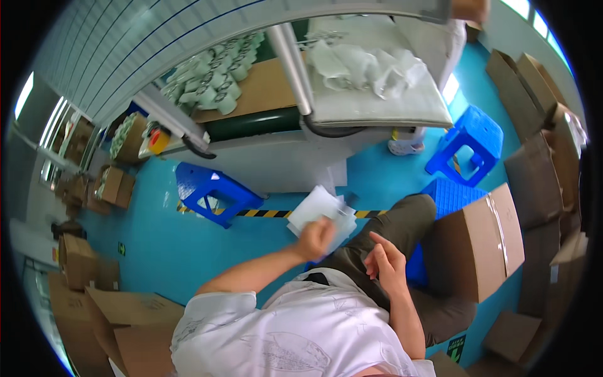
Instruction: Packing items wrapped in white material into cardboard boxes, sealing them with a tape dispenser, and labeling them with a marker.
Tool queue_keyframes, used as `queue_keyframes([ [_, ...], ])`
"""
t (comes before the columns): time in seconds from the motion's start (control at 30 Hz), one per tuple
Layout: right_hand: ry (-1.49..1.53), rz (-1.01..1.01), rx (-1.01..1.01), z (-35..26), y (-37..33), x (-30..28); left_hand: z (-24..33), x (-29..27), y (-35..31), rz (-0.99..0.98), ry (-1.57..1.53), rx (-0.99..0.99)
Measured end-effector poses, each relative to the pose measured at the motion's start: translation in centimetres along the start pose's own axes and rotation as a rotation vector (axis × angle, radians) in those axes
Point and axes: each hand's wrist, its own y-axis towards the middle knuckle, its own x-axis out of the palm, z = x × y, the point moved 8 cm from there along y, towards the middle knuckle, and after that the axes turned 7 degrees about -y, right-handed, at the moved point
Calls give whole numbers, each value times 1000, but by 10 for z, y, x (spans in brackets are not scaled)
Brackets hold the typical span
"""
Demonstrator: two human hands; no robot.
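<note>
Near the middle of the frame, a fanned stack of thin white sheets (311,205) shows just above and partly behind the left hand (316,239), the nearer of the two; its long axis I can't make out. That hand's fingers are curled and blurred, so whether they pinch a sheet I cannot tell. Lower right of it, the right hand (386,262) looks bare, fingers loosely apart. Farther right sits a taped brown carton (487,242).

Head camera: high above the white shirt (301,333), looking steeply down, folks!
White shirt: right up close.
Desk (389,114): farther off, straight ahead beyond the shirt.
Blue floor (151,239): wide fisheye sweep around the shirt.
</note>
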Motion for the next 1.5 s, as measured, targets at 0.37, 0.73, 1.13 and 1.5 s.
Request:
queue_keyframes([
  [0.37,-217,139,138,18,7,-36,-136,-523,14,1091,285,-358],
  [0.73,-229,364,204,40,-23,-65,-183,-678,64,1026,952,-650],
  [1.13,-173,463,84,30,-42,-110,-237,-795,86,786,-47,-444],
  [1.5,-137,930,26,26,-156,-193,-241,-653,54,1005,-193,-786],
])
